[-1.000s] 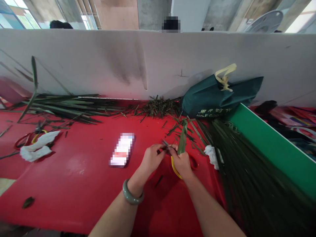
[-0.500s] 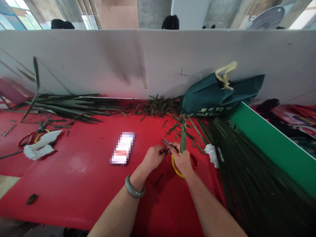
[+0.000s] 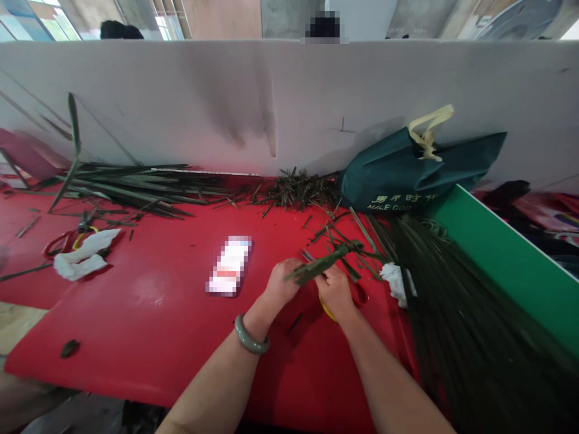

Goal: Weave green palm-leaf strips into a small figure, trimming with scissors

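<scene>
A green leaf strip (image 3: 319,267), knotted or folded at its far right end, slants across in front of my two hands. My left hand (image 3: 281,283), with a grey-green bangle (image 3: 250,337) at the wrist, is closed at the strip's near left end; its fingertips are partly covered. My right hand (image 3: 338,290) is closed beside the strip's middle, its fingers pinched against it. Beneath the right hand are scissors with a yellow and red handle (image 3: 326,308); their blade tips show between the hands. I cannot tell whether that hand touches them.
A phone (image 3: 230,266) lies left of my hands. Long leaves (image 3: 456,319) fill the right side, by a green panel (image 3: 511,253) and a dark green bag (image 3: 389,175). Leaf scraps (image 3: 301,190) line the white partition (image 3: 181,96). Other scissors (image 3: 58,244) and tissue (image 3: 84,259) lie left.
The leaf strip has tipped from upright above my right hand to a slant, its near end now at my left hand. The view has shifted slightly.
</scene>
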Demonstrator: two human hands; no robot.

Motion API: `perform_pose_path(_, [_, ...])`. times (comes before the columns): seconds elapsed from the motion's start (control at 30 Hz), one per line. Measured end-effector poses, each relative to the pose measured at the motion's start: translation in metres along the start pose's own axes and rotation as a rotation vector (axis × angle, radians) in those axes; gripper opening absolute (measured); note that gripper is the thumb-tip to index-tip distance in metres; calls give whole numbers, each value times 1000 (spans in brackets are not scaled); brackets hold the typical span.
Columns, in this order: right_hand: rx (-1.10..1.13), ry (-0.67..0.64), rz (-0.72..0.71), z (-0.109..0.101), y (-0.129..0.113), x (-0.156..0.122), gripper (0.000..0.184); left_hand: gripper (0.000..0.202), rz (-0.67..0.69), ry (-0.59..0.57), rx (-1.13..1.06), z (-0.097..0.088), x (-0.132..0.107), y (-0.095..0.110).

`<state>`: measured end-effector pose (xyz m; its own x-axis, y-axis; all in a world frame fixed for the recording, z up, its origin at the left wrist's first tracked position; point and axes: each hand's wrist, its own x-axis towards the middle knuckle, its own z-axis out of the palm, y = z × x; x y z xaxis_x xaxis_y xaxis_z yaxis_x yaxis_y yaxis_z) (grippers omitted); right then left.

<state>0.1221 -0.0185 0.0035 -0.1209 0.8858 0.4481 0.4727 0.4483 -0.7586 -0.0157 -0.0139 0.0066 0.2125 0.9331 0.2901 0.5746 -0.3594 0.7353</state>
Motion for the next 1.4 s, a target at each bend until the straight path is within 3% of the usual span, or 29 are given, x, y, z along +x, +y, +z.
perform_pose_path(0.17, [-30, -42, 103, 0, -2, 2, 16, 14, -50, -102, 5, 3, -1, 1])
perform_pose_path(0.3, [-23, -28, 106, 0, -3, 1, 16, 16, -81, -81, 23, 1, 0, 5])
perform_pose_path(0.53, [-29, -40, 155, 0, -3, 0, 17, 20, -148, -186, -117, 0, -1, 5])
perform_pose_path(0.83, [-8, -16, 128, 2, -3, 1, 17, 18, -136, -136, -40, 0, -2, 4])
perform_pose_path(1.4, [42, -14, 175, 4, -1, 1, 16, 20, -146, -167, -76, 1, -2, 4])
